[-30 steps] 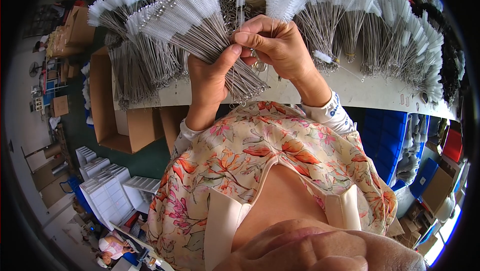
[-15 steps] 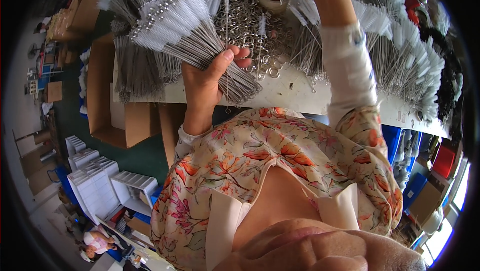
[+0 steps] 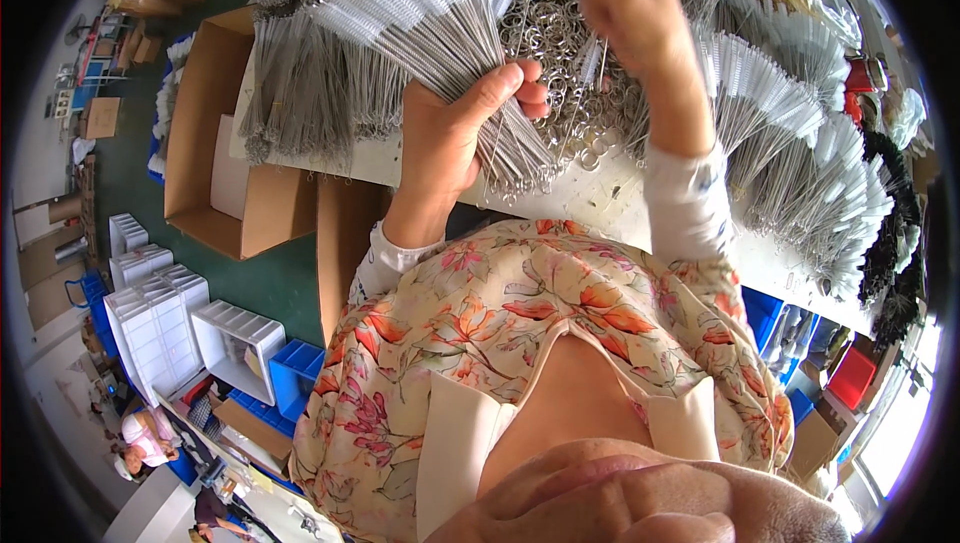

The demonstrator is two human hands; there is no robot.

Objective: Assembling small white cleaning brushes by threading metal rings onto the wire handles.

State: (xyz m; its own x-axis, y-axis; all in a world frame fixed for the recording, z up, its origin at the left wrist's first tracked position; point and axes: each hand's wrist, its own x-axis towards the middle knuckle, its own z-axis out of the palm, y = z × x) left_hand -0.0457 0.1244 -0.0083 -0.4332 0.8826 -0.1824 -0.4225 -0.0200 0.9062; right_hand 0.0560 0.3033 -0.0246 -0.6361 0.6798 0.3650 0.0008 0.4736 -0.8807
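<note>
My left hand (image 3: 445,133) is closed around the wire stems of a thick bundle of straw-cleaning brushes (image 3: 455,43). Their white bristled ends fan out toward the upper left, and small wire loops stick out below the fist. One thin brush stands slightly apart at the bundle's right side. Close to it, at the top edge, is my right hand (image 3: 630,8), its fingers bent and smeared by motion. Whether anything is between them I cannot make out. Behind and below the hands lies a heap of loose metal rings (image 3: 570,53) on the white table (image 3: 610,188).
More piles of brushes (image 3: 770,93) cover the table's right side, with black-bristled ones (image 3: 890,233) at its end. Further brush bundles (image 3: 305,93) lie at the left edge. An open cardboard box (image 3: 205,133) stands left of the table; white crates (image 3: 155,328) sit behind it.
My right hand has come back from beyond the top edge to beside the bundle. The view has shifted, and the left hand keeps its hold on the brushes.
</note>
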